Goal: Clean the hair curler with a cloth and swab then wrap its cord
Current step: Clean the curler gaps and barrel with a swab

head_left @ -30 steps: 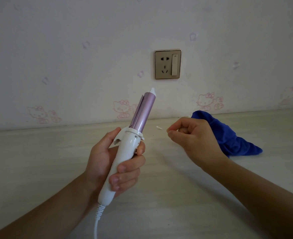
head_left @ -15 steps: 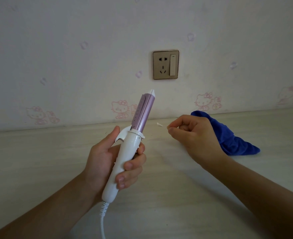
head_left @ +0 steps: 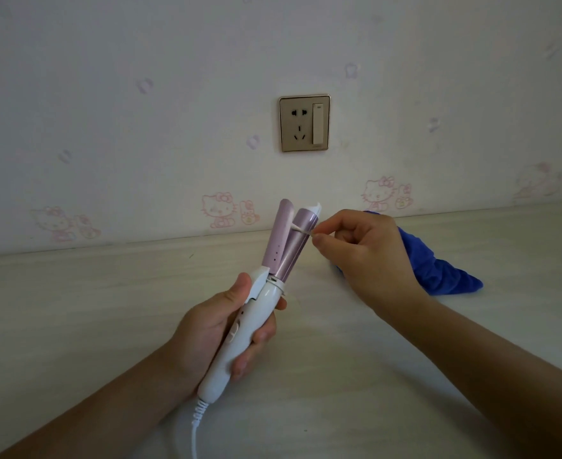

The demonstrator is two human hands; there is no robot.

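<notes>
Since half a second ago my right hand [head_left: 362,256] has moved left to the hair curler [head_left: 256,323], and the curler's clamp [head_left: 281,233] has opened.

Pale desk [head_left: 107,309] fills the lower view, against a wall [head_left: 107,94] with a socket [head_left: 304,123] at 12 o'clock. Blue cloth [head_left: 438,270] lies crumpled on the desk at 3 o'clock from the curler, partly behind my right hand. I judge it is set aside because the wiping is done.

My left hand [head_left: 213,329] holds the curler above the desk, barrel [head_left: 297,250] tilted toward 1 o'clock. Its fingers [head_left: 259,332] wrap round the white handle and the thumb presses the lever [head_left: 259,283], which holds the clamp apart for access. White cord [head_left: 195,425] trails toward 6 o'clock, not yet wrapped.

My right thumb and forefinger pinch the swab [head_left: 301,230], the other fingers loosely curled. The swab's tip sits in the gap between clamp and barrel.
</notes>
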